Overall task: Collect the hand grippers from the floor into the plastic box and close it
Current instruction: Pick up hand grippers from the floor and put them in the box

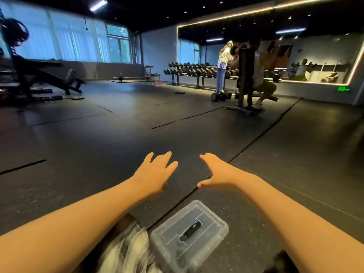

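The floor (118, 138) is covered with dark speckled rubber mats, parted by thin black seams (256, 138). A clear plastic box (206, 215) is set on it at the near edge, lid on, with a black handle (190, 231) at the middle of the lid; one seam is met at the box's far left corner. Farther off, a round weight plate (179, 92) is laid flat, dumbbells (219, 96) are placed beside the foot of a black bench (242, 109), and a dumbbell rack (189, 73) is stood along the far wall, with a wooden chair (151, 74) and a barbell (120, 77) to its left
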